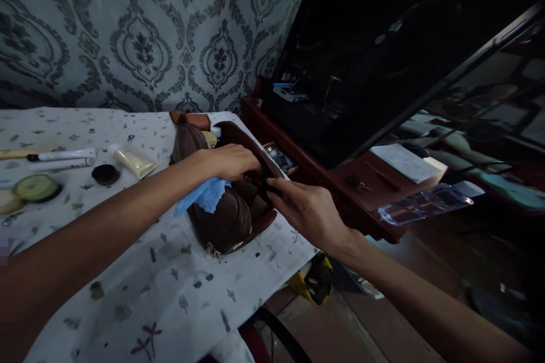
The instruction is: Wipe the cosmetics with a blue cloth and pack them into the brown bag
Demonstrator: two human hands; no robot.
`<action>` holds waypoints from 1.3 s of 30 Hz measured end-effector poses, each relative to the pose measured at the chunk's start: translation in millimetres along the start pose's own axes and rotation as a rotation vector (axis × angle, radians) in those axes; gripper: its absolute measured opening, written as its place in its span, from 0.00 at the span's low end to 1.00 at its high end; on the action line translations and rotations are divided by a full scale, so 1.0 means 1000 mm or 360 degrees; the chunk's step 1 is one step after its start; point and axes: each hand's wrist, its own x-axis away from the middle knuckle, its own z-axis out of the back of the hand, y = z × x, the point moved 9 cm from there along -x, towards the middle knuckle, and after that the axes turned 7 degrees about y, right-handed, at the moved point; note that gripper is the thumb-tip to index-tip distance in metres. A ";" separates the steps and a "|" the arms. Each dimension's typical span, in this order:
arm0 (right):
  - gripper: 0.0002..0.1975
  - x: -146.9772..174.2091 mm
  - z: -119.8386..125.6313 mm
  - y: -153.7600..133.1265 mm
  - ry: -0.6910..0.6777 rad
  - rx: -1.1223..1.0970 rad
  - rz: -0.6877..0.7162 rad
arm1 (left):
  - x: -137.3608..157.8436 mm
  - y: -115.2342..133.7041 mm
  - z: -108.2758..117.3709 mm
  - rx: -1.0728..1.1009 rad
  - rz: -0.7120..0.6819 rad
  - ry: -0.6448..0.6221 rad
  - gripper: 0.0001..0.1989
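A brown leather zip bag (221,224) lies open on the patterned white cloth. My left hand (236,161) reaches over into its opening, fingers curled down and their tips hidden inside. From under that palm a light blue cloth (206,195) trails over the bag's near side. On the right, my right hand (313,210) pinches the bag's right edge between thumb and fingers. Inside the bag's far end, a white cap (216,132) and a yellowish item show in part. A brown leather piece (198,120) sits just behind the bag.
Left of the bag lie a cream tube (135,163), a small black lid (105,174), a green-topped round container (37,187) and a white pen-like stick (66,154). A large dark screen (383,57) leans over a red-brown desk (353,173) with keys and a clear plastic case (426,204).
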 end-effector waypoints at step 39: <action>0.14 0.023 0.025 -0.017 0.0357 -0.0206 0.0104 | 0.099 -0.003 0.108 0.0446 0.0491 0.1378 0.11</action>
